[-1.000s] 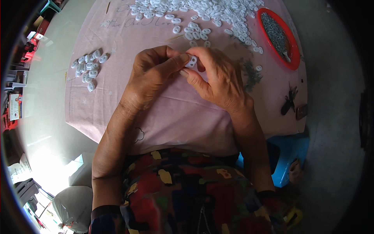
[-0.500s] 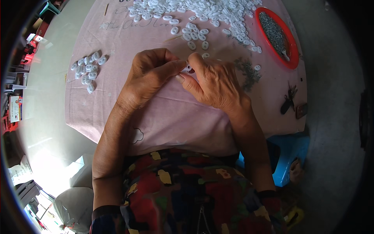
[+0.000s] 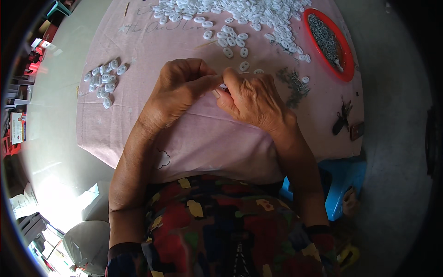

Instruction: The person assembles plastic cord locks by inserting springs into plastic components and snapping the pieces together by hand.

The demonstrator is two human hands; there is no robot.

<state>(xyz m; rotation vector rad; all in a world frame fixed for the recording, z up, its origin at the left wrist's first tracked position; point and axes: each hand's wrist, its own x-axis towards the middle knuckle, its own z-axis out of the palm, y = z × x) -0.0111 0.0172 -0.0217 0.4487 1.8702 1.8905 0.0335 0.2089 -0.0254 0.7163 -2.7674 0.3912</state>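
Note:
My left hand and my right hand meet fingertip to fingertip over the pink cloth. Between them they pinch a small white oval plastic piece, mostly covered by the fingers. Both thumbs press in close to it. Just past the fingers lies another white oval piece with two holes. A loose scatter of small grey screws rests beyond my right hand, with a single white piece among them.
A big heap of white oval pieces covers the far side of the table. A smaller group lies to the left. At right are a red tray of screws, black-handled snips and a dark rectangular object. A blue stool stands below.
My fingers have closed further over the white piece, so less of it shows. A loose piece beyond my right fingers is more uncovered now. The arms stay nearly still.

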